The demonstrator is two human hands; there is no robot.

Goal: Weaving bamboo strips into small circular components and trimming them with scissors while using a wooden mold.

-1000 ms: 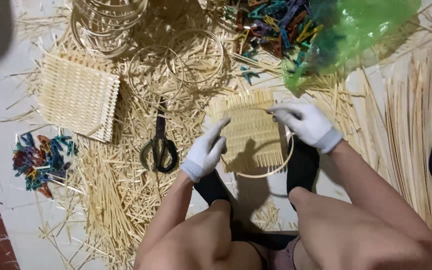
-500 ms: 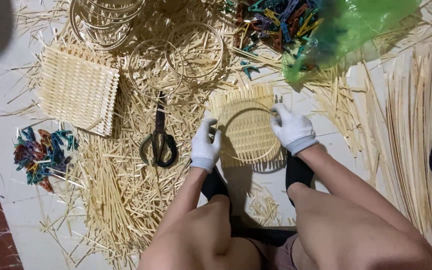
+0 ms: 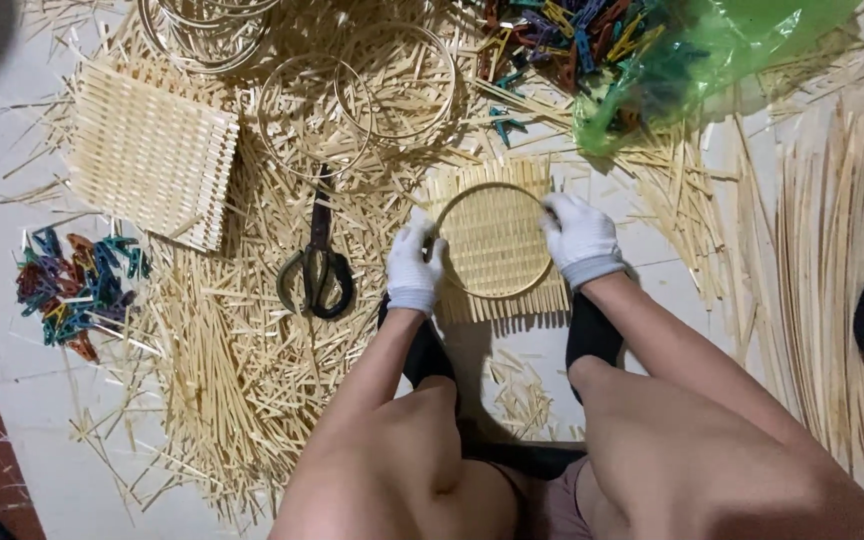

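Observation:
A square woven bamboo mat [image 3: 492, 240] lies on the floor in front of me with a thin round hoop [image 3: 452, 205] laid on top of it. My left hand [image 3: 414, 265], in a white glove, grips the hoop and mat at their left edge. My right hand [image 3: 579, 238], also gloved, grips the hoop and mat at the right edge. Both hands press them down flat. My bare knees fill the lower part of the view.
Black scissors [image 3: 317, 270] lie left of my left hand on loose bamboo strips [image 3: 222, 360]. Another woven mat [image 3: 152, 155] sits at upper left, spare hoops [image 3: 352, 90] above. Coloured clothespins [image 3: 72, 285] lie at left and by a green bag [image 3: 692, 60].
The mat and hoop moved down from a lifted, tilted position to lie flat on the floor. Both hands slid from the mat's upper corners to the hoop's left and right sides.

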